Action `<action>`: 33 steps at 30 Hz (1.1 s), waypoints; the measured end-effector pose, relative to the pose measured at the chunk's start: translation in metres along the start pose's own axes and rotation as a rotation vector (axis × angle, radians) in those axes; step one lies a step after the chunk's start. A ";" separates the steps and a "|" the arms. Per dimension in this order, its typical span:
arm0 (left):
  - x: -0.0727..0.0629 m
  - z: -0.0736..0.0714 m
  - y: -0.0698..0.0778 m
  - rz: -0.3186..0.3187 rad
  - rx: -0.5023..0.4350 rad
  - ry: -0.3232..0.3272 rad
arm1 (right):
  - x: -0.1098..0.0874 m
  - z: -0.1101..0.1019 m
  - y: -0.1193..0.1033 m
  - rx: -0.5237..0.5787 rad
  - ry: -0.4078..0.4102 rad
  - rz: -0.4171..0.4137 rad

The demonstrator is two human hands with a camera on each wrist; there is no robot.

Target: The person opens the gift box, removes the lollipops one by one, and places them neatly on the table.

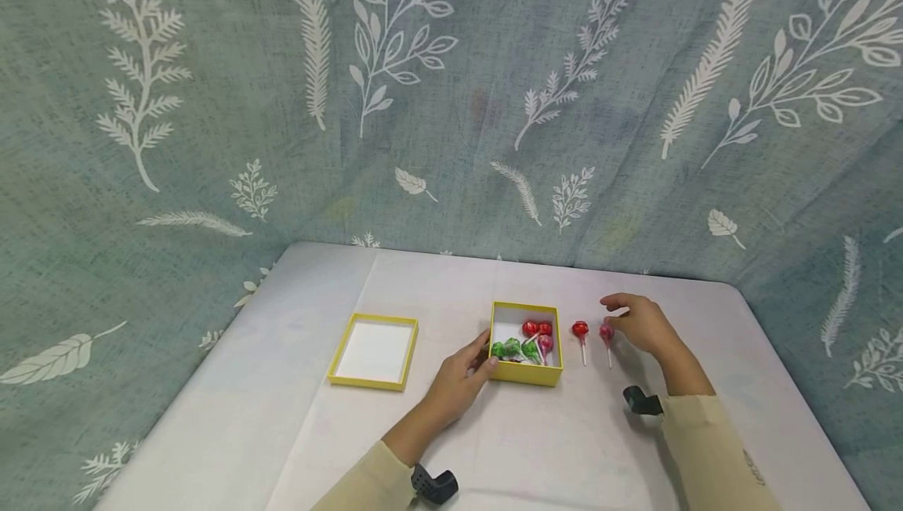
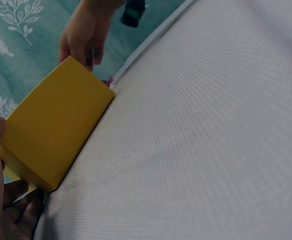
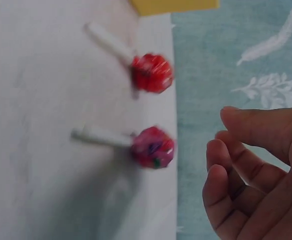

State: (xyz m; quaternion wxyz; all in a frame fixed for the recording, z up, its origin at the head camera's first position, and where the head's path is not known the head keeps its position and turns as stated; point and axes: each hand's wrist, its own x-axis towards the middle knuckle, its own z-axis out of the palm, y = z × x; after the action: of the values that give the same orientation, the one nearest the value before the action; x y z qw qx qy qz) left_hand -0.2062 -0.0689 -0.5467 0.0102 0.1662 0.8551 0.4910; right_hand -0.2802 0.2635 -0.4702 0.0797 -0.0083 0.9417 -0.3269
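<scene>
My left hand [image 1: 455,385] grips the near left corner of a yellow box [image 1: 525,374], thumb on the near wall and fingers along the left side. Inside the box lie red-wrapped lollipops [image 1: 538,328], a pink one [image 1: 545,343] and several green ones [image 1: 512,348]. To the right of the box, a red lollipop [image 3: 154,73] and a pink lollipop [image 3: 154,147] lie on the table, sticks toward me. My right hand [image 1: 642,327] hovers by the pink lollipop's head, fingers loosely bent and holding nothing; the right wrist view shows a gap between them.
A yellow-rimmed box lid [image 1: 374,350] lies inside up on the white table [image 1: 564,448], left of the box. Behind the table hangs a green curtain [image 1: 451,143] with white leaf patterns.
</scene>
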 end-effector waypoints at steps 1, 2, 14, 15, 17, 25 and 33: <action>0.000 0.000 0.000 0.006 0.000 0.001 | 0.000 -0.001 -0.003 0.000 0.000 -0.005; 0.000 0.000 0.000 0.010 0.000 0.002 | -0.001 -0.001 -0.005 0.004 0.001 -0.009; 0.000 0.000 0.001 0.007 -0.018 0.004 | -0.006 0.017 -0.039 0.098 -0.028 -0.038; 0.000 -0.001 0.001 0.008 -0.018 0.003 | -0.006 0.019 -0.041 0.103 -0.031 -0.044; -0.001 -0.001 0.002 0.018 -0.013 0.005 | -0.006 0.022 -0.047 0.100 -0.025 -0.060; -0.001 0.000 0.000 0.015 -0.006 0.012 | -0.007 0.030 -0.063 0.138 -0.020 -0.090; -0.001 0.000 0.000 0.036 -0.023 0.021 | -0.008 0.042 -0.080 0.115 -0.013 -0.150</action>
State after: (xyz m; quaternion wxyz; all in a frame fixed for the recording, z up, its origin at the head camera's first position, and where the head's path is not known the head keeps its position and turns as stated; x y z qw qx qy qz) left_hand -0.2051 -0.0693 -0.5468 -0.0056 0.1765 0.8463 0.5025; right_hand -0.2690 0.1753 -0.4527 0.0613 -0.0761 0.9176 -0.3853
